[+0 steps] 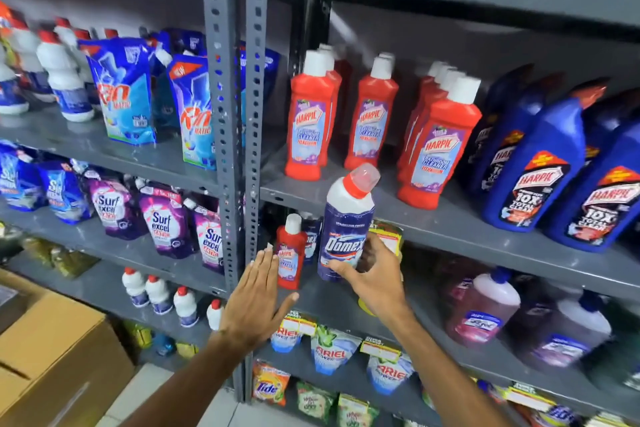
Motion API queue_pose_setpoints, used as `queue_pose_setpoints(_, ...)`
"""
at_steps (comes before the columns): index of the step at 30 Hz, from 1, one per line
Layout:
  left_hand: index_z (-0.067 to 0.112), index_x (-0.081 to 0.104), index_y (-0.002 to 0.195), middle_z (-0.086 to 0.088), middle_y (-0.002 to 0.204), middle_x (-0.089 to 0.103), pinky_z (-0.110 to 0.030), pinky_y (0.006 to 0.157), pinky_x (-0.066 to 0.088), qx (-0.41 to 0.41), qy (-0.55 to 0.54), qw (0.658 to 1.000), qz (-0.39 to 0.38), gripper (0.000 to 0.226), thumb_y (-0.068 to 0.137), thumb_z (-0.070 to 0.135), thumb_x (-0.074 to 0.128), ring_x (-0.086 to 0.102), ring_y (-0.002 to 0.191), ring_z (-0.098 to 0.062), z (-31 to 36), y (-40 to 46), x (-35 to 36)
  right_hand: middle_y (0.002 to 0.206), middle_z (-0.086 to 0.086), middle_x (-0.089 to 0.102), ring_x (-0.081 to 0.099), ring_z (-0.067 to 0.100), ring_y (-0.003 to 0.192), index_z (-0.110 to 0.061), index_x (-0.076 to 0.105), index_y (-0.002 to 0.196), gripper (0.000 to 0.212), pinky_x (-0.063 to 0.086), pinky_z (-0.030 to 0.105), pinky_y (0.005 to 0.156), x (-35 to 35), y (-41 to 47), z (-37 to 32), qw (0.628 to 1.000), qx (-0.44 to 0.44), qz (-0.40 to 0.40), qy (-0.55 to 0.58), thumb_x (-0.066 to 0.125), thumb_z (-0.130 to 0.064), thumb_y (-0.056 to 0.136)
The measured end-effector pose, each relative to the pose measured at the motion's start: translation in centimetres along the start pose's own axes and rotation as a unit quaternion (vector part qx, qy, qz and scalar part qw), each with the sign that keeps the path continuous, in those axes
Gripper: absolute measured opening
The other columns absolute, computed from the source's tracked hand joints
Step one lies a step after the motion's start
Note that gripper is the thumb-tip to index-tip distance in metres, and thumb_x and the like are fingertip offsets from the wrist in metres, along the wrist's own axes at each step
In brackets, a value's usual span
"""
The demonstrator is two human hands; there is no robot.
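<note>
Head cam, only view here. R hand [375, 274] has the Domex bottle [346, 225] by its lower half: thumb across the front of the blue label, other fingers curled round the right side and back. The bottle's up off the shelf, tilted w/ its red cap leaning right. The cap sits in front of the edge of the shelf above, and the base is about level w/ the small red Harpic bottle [291, 253] just to its left.

L hand [254, 302] is flat, fingers straight and close together, thumb out to the side, holding nothing. Its fingertips are right next to that small Harpic, by the grey upright post [254, 114]; can't tell if they actually touch it.

Rest of the rack: rows of bigger red Harpic bottles [311, 121] on the shelf above, blue Harpic bottles [540, 166] further right. Pinkish bottles [485, 308] sit lower right, and Ariel pouches [329, 350] are under the hands. The left bay has Rin pouches [124, 94] up top and Surf excel pouches [166, 218] below them. Cardboard box [52, 357] bottom left on the floor.
</note>
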State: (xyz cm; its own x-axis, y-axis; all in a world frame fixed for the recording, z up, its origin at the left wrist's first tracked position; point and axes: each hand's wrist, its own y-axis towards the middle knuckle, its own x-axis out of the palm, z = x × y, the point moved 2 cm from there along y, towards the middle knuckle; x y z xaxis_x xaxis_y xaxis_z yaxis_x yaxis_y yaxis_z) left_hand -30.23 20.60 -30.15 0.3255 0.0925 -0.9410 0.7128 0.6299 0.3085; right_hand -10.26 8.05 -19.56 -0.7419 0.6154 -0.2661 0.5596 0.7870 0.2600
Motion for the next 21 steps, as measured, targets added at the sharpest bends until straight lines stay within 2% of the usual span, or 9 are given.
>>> queue_pose_setpoints(3,-0.003,0.012,0.161,-0.019,0.171,0.008,-0.039,0.126,0.002,-0.015,-0.031,0.999,-0.025,0.093,0.103,0.069,0.023,0.006,0.159,-0.031,-0.7,-0.5,2.5,0.114,-0.011,0.078,0.076,0.002,0.100,-0.035,0.062,0.113,0.058,0.059,0.019,0.083,0.9,-0.9,2.8,1.000,0.026,-0.002,-0.007,0.094,-0.008,0.073)
queue_pose_setpoints(8,-0.001,0.005,0.162,-0.015,0.170,-0.004,-0.041,0.131,0.004,-0.037,-0.055,0.995,-0.071,0.096,0.100,0.073,0.008,0.001,0.160,-0.028,-1.2,-0.7,6.9,0.113,-0.010,0.078,0.076,0.004,0.098,-0.033,0.062,0.112,0.057,0.059,0.021,0.081,2.9,-1.7,9.1,0.996,0.091,-0.009,-0.007,0.094,-0.006,0.073)
queue_pose_setpoints(11,-0.003,0.008,0.161,-0.018,0.170,0.001,-0.048,0.129,0.015,-0.043,-0.064,0.992,-0.096,0.102,0.097,0.076,-0.002,0.006,0.159,-0.032,-1.7,-0.3,10.2,0.114,-0.004,0.079,0.077,0.007,0.098,-0.027,0.063,0.114,0.057,0.063,0.026,0.083,4.3,-1.7,13.4,0.992,0.123,-0.002,-0.008,0.092,0.000,0.073)
queue_pose_setpoints(13,-0.004,0.013,0.160,-0.022,0.170,0.010,-0.051,0.128,0.022,-0.042,-0.055,0.992,-0.103,0.101,0.098,0.074,-0.001,0.012,0.159,-0.035,-1.8,-0.1,12.1,0.114,-0.001,0.080,0.078,0.011,0.100,-0.017,0.064,0.118,0.056,0.064,0.035,0.089,5.1,-1.5,16.0,0.990,0.144,0.003,-0.007,0.092,0.000,0.073)
queue_pose_setpoints(15,-0.005,0.015,0.160,-0.023,0.169,0.011,-0.051,0.127,0.023,-0.056,-0.054,0.989,-0.125,0.100,0.099,0.074,0.000,0.013,0.158,-0.035,-2.0,0.2,14.6,0.114,0.001,0.080,0.078,0.015,0.101,-0.012,0.063,0.120,0.055,0.064,0.041,0.092,6.2,-0.7,18.8,0.987,0.158,0.004,-0.005,0.091,0.000,0.074)
queue_pose_setpoints(18,-0.008,0.024,0.156,-0.027,0.166,0.025,-0.055,0.122,0.034,-0.070,-0.031,0.987,-0.139,0.097,0.102,0.071,0.009,0.026,0.155,-0.038,-2.3,0.6,18.1,0.115,0.001,0.079,0.077,0.020,0.105,-0.016,0.064,0.120,0.053,0.062,0.044,0.095,7.5,1.3,22.2,0.986,0.161,0.028,0.014,0.088,0.002,0.077)
queue_pose_setpoints(21,-0.011,0.030,0.154,-0.031,0.163,0.031,-0.057,0.118,0.039,-0.086,-0.021,0.986,-0.145,0.096,0.101,0.068,0.020,0.033,0.151,-0.042,-2.6,1.3,20.6,0.109,-0.011,0.080,0.077,0.014,0.102,-0.026,0.064,0.114,0.051,0.062,0.038,0.093,8.4,3.5,24.6,0.985,0.156,0.050,0.043,0.085,0.006,0.079)
